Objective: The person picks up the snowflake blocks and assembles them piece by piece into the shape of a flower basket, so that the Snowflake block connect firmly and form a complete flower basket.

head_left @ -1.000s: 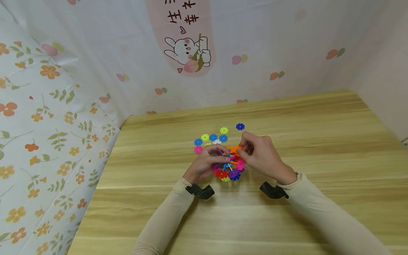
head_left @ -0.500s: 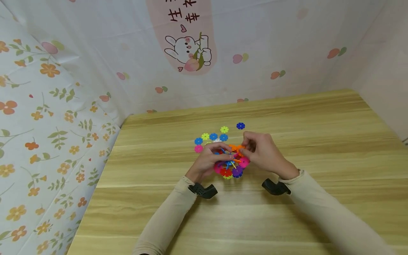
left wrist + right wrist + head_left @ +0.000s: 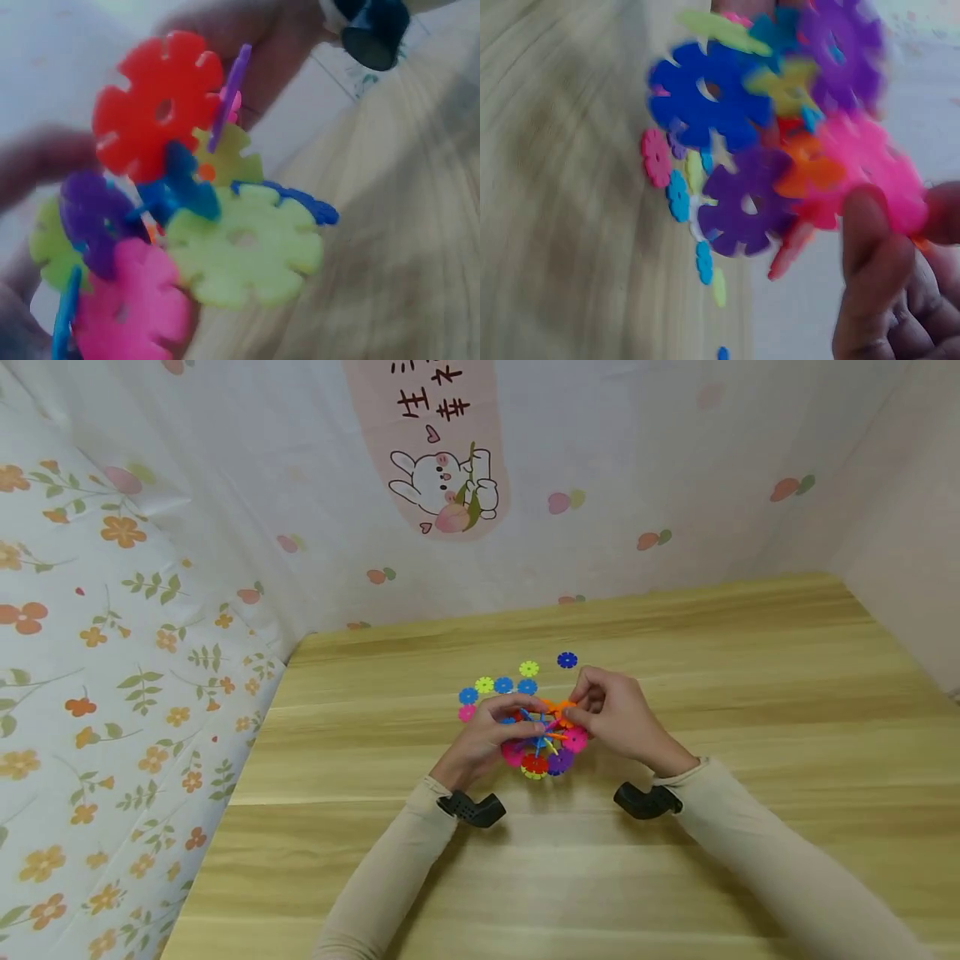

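Slightly right of its place a second ago, the multicoloured cluster of interlocked notched plastic discs (image 3: pixel 542 743) is between my hands, over the wood-grain table (image 3: pixel 712 668). My left hand (image 3: pixel 489 731) grips its left side; my right hand (image 3: pixel 621 720) pinches an orange notched plastic disc (image 3: pixel 567 713) at its far right edge. Beyond lies a loose dark-blue disc (image 3: pixel 567 660).

Homelike room, floral cloth (image 3: pixel 153 647), wood-grain table (image 3: pixel 697 664)

Table (image 3: pixel 555 877) had streaked, pale wood grain; loose on it lay light-blue discs (image 3: pixel 503 685), yellow-green discs (image 3: pixel 528 668), pink disc (image 3: pixel 467 713) leftmost, dark-blue disc (image 3: pixel 567 660) set apart to right
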A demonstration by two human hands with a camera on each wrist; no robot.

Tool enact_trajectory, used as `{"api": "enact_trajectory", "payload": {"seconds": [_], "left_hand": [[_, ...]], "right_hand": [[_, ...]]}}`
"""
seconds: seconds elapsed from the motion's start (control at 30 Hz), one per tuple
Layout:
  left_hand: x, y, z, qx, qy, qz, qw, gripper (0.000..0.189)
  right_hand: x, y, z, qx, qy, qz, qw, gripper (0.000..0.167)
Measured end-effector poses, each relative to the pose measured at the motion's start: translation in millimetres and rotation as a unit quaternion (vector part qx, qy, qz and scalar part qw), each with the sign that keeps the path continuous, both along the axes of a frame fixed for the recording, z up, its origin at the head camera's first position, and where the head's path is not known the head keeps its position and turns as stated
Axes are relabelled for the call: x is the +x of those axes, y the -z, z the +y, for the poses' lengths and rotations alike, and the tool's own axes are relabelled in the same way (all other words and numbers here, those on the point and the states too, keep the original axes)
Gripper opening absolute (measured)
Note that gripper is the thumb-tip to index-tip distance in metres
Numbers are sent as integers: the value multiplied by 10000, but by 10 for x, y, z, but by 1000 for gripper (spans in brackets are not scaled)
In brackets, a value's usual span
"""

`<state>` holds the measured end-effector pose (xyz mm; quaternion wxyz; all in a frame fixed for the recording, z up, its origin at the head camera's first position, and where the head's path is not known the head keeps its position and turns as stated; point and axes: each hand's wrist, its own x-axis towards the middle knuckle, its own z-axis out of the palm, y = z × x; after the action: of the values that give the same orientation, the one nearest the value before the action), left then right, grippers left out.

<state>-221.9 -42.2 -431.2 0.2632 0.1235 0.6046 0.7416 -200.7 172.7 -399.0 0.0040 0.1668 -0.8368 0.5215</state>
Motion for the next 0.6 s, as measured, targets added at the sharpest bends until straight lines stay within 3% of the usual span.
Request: {"api": "enact_trajectory", "payload": {"seconds": [0.1,0.23,0.3,0.43,0.6], "left_hand": [[-12,9,-32,-46,39,220,9997,36],[-8,24,-72,260,-7,37,9997,39],[-1,30,-85,376,-69,-76,9992,35],[-6,44,-117,171,-96,-115,9997,25],[3,74,-204,51,174,-239,9996,20]], "right_hand": [[17,54,-18,-336,528,-210,9978,13],[44,105,-94,-614,1175,-229,9909,11],[64,124,-134,-849,1291,-325,9875,11],[120,128,-142,-1209,831,-687,9868,14],[42,131,-12,-839,37,-907,9923,22]]}}
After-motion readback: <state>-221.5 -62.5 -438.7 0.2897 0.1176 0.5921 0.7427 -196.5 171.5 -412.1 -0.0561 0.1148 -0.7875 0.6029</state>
